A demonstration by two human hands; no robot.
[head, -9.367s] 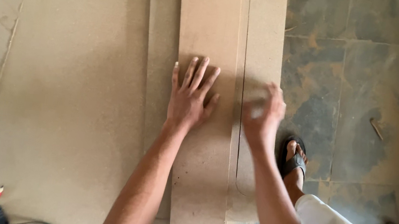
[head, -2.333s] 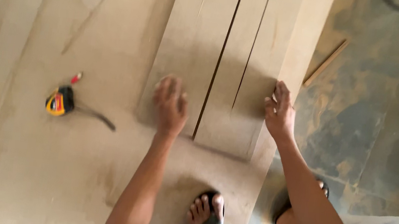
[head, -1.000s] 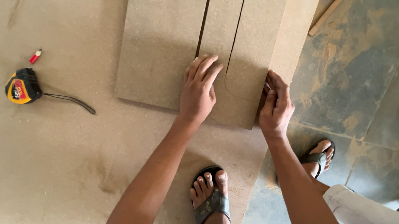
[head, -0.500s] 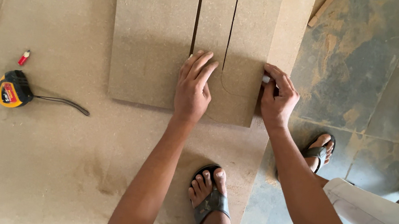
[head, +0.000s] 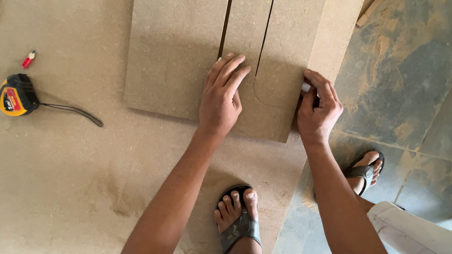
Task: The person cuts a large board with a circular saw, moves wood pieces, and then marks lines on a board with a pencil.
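— Grip first: what do the hands have?
— Left hand point(head: 221, 95) lies flat, fingers together, pressed on the cut boards point(head: 221, 41). Right hand point(head: 318, 106) is curled at the boards' right edge, thumb and fingers pinching a small white object point(head: 305, 87); what it is, I cannot tell.
— Nearest to the person?
— One sandalled foot point(head: 238, 222) stands on the big sheet point(head: 49, 180) underneath; the other foot point(head: 366, 168) is on the stone floor point(head: 429, 82) to the right.
— And the boards themselves?
— Three strips side by side with two narrow gaps between them, lying on the sheet, running away from the hands. A curved pencil line point(head: 266, 97) shows between the hands.
— Anything off to the side?
— A yellow tape measure point(head: 14, 95) with its strap trailing, well left of the boards, and a small red marker point(head: 28, 59) just beyond it.
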